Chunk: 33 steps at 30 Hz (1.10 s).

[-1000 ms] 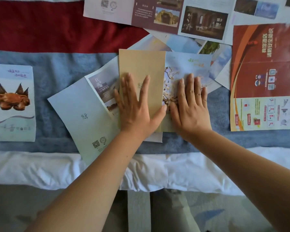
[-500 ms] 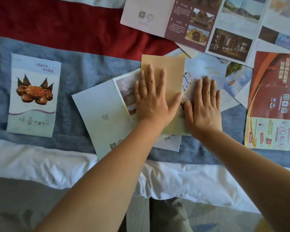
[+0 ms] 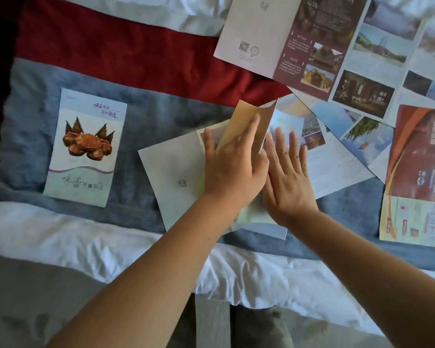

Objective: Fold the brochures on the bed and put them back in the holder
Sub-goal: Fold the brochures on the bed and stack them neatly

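Two bare forearms first, reaching in over grey floor [image 3: 23, 297] and the rumpled white sheet [image 3: 86, 234] at the near edge of the bed. Past the sheet, on the blue blanket [image 3: 148, 114], both hands just beside each other over a loose pile of brochures.

Of the pair, the left hand [image 3: 232, 169] spread palm down with straight fingers on a tan brochure [image 3: 249, 121], thumb along its right edge; cannot tell whether hooked under it. Tan brochure tilted up off the pile, far corner curling, near end hidden beneath the palm. Next to it the right hand [image 3: 288, 177], flat and relaxed, fingers straight and a little apart, pressing on a pale sheet [image 3: 337, 167] with small photos and lines of print.

Under the left hand and out to its left, a pale green sheet [image 3: 171, 172], unfolded and lying at a slant. Well apart to the left again, a folded crab brochure [image 3: 84, 146], cover up, flat on the blanket.

Off to the right, a red and orange brochure [image 3: 422, 159], opened out and cut by the frame edge. Between it and the hands, overlapping sky and tree pages [image 3: 362, 136].

Farthest away, across the red band [image 3: 111, 54] of the cover, a large maroon brochure [image 3: 299, 38], fully unfolded, photo panels spreading rightward.
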{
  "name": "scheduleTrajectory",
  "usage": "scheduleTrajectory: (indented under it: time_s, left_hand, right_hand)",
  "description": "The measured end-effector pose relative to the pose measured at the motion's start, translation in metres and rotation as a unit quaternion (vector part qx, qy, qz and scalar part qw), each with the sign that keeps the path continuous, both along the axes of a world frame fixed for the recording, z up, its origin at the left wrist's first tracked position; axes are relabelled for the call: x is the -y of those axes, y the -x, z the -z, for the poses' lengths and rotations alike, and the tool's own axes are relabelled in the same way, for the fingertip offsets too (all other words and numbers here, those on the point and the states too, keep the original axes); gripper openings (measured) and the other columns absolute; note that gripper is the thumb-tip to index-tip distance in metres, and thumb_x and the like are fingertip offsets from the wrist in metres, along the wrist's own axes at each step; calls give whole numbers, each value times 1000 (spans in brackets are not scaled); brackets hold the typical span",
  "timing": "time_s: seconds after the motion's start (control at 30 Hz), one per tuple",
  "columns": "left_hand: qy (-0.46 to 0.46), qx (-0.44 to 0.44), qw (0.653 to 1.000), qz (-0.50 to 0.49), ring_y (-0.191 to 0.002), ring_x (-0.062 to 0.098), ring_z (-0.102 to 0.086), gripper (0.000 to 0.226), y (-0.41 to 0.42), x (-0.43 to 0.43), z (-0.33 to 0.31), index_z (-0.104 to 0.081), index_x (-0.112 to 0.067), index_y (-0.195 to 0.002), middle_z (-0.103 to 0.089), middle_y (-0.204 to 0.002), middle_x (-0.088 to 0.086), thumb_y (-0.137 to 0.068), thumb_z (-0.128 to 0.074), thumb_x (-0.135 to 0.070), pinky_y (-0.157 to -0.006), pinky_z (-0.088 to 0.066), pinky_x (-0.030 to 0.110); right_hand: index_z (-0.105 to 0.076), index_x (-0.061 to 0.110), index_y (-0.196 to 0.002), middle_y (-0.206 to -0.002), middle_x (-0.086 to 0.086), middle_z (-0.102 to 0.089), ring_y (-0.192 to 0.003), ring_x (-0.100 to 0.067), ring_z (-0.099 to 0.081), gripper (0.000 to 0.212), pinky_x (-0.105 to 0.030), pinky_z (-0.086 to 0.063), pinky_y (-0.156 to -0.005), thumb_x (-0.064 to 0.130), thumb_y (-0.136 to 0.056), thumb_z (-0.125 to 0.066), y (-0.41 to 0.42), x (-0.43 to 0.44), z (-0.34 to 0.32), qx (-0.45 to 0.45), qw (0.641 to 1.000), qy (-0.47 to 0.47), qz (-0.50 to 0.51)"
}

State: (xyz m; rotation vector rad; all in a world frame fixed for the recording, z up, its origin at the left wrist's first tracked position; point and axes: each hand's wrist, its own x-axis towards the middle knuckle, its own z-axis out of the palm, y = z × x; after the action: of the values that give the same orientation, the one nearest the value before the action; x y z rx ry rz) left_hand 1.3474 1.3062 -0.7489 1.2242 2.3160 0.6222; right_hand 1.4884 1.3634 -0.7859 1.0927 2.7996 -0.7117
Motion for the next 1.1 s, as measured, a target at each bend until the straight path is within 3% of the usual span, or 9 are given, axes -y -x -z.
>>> scheduleTrajectory:
  time_s: [0.13, 0.23, 0.37, 0.47, 0.67, 0.9, 1.1]
  left_hand:
    - [-6, -48, 999, -2, -115, 20, -66, 62, 28, 21, -20, -29, -22, -159, -74, -119, 2, -100, -47, -19, -124, -11, 59]
    - [-8, -63, 997, -36, -102, 22, -71, 63, 54, 35, -30, -27, -17, -160, -76, -107, 6, -99, -43, -16, -124, -19, 55]
    - [25, -122, 990, -72, -132, 24, -54, 73, 91, 53, -31, -21, -13, -161, -57, -144, 7, -91, -22, -33, -120, -27, 54]
    - [68, -103, 988, -91, -142, 28, -40, 78, 109, 63, -22, -17, -11, -161, -38, -157, 9, -88, -18, -39, -117, -32, 51]
    - [130, -144, 978, -71, -139, 34, -40, 62, 133, 86, 10, -30, -20, -157, -26, -163, 15, -99, -49, -32, -112, -32, 47]
    - [171, -111, 979, -28, -147, 38, -24, 64, 130, 110, 29, -25, -22, -159, -13, -166, 20, -100, -46, -38, -119, -27, 47]
    - [146, -76, 985, -53, -149, 38, -20, 63, 127, 112, 33, -30, -18, -158, -10, -167, 20, -99, -51, -26, -122, -21, 44]
  right_hand:
    - [1, 19, -166, -173, -5, 10, -158, -30, 14, 63, -49, 7, -128, 44, -110, -14, 28, 16, -3, 8, 1000, -8, -24]
    - [1, 22, -166, -173, -7, 7, -158, -33, 14, 64, -48, 9, -127, 45, -109, -16, 53, 28, -2, 1, 999, -8, -43]
    - [-3, 24, -166, -173, -6, 3, -159, -30, 11, 64, -47, 7, -128, 46, -109, -19, 87, 49, 0, -4, 998, 9, -58]
    - [-2, 24, -166, -173, -3, 4, -159, -23, 10, 63, -43, 5, -129, 41, -109, -22, 106, 64, 3, -6, 997, 62, -51]
    - [-11, 18, -166, -173, -8, 0, -159, -26, 6, 64, -43, 6, -128, 44, -108, -23, 129, 75, 10, 8, 996, 62, -61]
    - [-14, 9, -165, -170, -22, 5, -158, -37, 10, 70, -47, 8, -127, 39, -106, -35, 134, 87, 20, 55, 997, -24, -45]
    - [-16, 7, -164, -169, -26, 0, -157, -39, 7, 68, -43, 15, -125, 29, -103, -36, 145, 100, 20, 33, 999, -7, -17]
